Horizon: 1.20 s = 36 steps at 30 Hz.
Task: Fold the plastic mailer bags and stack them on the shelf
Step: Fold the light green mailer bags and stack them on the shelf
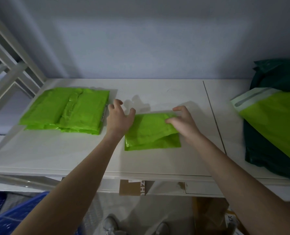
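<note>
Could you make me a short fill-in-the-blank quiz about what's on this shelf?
1. The folded mailer between the two hands is bright ____.
2. The stack of folded mailers lies to the person's ____.
3. The dark green bags lie at the ____ end of the shelf.

Missing words: green; left; right

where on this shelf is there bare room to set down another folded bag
Bare shelf lies behind the folded bag, along the front edge, and up to the seam right of it. The green stack crowds the left, dark green bags the right.

A cardboard box (132, 187) shows "ZH"; a yellow package's label (231, 217) reads "NC".
</note>
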Each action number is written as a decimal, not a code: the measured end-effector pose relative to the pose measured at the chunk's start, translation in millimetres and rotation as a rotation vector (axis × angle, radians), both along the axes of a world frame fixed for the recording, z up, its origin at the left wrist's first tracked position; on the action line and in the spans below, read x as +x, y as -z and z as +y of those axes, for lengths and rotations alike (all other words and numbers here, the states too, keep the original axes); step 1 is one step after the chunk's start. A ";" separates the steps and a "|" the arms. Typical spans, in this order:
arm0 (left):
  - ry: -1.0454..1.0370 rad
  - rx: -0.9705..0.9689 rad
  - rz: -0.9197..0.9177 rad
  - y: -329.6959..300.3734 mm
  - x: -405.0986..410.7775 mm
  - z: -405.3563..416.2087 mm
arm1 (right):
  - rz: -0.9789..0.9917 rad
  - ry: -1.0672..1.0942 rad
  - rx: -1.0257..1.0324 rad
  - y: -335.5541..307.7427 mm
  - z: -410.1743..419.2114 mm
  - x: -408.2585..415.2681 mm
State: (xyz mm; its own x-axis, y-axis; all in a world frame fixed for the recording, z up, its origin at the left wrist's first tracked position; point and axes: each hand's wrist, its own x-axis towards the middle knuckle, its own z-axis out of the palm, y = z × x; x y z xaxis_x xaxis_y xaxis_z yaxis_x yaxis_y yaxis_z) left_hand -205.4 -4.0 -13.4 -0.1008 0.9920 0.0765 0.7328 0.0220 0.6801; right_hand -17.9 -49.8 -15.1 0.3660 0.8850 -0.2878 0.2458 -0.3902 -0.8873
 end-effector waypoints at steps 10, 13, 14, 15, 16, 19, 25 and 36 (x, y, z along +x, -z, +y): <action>-0.026 -0.521 -0.299 -4.2 -17.9 -15.1 | 0.036 0.079 0.045 3.5 -3.8 -4.1; -0.009 -0.575 -0.556 -5.0 -15.0 -19.4 | -0.033 0.108 0.075 2.5 -3.3 -1.6; 0.006 -0.566 -0.602 -3.6 -13.3 -18.6 | -0.068 0.117 0.088 1.2 -2.7 0.1; 0.016 -0.551 -0.635 -3.1 -10.5 -17.5 | -0.103 0.124 0.099 0.0 -1.9 2.1; 0.022 -0.531 -0.644 -1.4 -8.2 -15.4 | -0.130 0.128 0.110 -0.8 -0.8 4.3; 0.055 -0.451 -0.558 1.2 0.4 -8.9 | -0.181 0.129 0.131 -4.6 1.4 7.8; 0.052 -0.351 -0.435 8.3 7.9 -4.7 | -0.282 0.074 0.148 -4.5 -6.0 8.4; 0.035 -0.273 -0.409 18.6 5.4 -2.2 | -0.315 0.037 0.206 4.9 -17.4 6.7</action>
State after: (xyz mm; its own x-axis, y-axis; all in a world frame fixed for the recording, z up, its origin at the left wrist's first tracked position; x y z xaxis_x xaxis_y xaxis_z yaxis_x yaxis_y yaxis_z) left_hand -200.0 -6.2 -32.0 -0.0343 0.9735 -0.2260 0.4101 0.2199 0.8851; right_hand -11.2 -67.2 -20.0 0.4413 0.8970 0.0264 0.5077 -0.2253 -0.8315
